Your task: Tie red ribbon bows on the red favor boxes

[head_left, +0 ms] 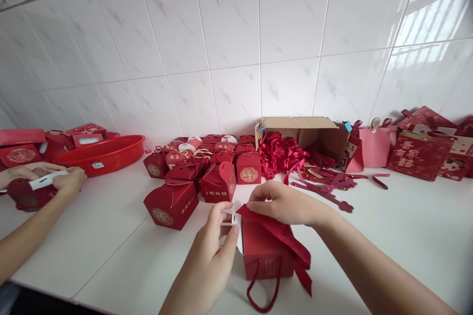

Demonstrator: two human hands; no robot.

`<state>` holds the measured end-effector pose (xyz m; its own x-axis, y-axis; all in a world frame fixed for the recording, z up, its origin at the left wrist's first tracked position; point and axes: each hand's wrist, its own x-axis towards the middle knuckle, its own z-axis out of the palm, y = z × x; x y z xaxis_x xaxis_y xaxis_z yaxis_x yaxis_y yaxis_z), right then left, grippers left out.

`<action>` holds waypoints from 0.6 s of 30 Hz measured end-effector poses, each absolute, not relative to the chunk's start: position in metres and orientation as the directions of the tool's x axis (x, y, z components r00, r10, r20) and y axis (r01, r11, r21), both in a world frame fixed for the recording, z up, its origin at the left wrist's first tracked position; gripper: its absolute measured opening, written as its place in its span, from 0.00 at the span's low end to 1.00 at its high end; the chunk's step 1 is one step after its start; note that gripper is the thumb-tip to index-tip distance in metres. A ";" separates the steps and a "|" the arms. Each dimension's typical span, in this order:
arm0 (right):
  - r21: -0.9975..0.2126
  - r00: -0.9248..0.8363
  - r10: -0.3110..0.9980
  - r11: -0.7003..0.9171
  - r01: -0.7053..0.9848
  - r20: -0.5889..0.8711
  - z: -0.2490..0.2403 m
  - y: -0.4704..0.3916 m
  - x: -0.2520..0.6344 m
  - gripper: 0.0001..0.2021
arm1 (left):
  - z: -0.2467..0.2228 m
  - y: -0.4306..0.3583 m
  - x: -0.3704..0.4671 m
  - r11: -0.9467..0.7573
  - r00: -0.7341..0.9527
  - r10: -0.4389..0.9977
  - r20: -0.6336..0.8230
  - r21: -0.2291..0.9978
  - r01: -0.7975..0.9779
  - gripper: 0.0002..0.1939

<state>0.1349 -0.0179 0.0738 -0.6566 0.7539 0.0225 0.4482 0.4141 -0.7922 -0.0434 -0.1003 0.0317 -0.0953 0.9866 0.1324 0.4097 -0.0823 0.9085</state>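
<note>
a small red box (254, 261) stands on the white table (111, 236) just beneath and between my hands, its red rope handle (275, 298) hanging toward me. my left hand (214, 246) is curled narrow at the box's left edge, thumb and fingers pinching a white flap (240, 238). my right hand (284, 202) reaches over the top, fingertips closed on one end of a wide red ribbon (284, 238); the ribbon slants across the box and its loose end drops past the right side.

beyond my left hand, folded red gift boxes (218, 184) with gold lettering sit in a cluster. behind my right hand, shiny red ribbons (281, 155) spill from a cardboard carton (299, 122) lying against the tiled wall (236, 34). to the right of them are scattered dark red straps (328, 177), then upright red and pink bags (419, 155).

well to the left of my hands, another person's hands (70, 182) hold a dark red box (33, 197) beside a red plastic basin (107, 155).
</note>
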 end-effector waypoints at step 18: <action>-0.736 -0.663 0.748 0.452 0.504 0.006 0.066 -0.015 0.131 0.09 | 0.038 -0.103 -0.038 -0.033 -0.079 0.993 0.083 0.868 0.495 0.21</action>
<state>0.1305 -0.0150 0.0665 -0.6632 0.7484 0.0058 0.5041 0.4525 -0.7356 -0.0377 -0.1029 0.0379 -0.0793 0.9934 0.0828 0.4955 -0.0328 0.8680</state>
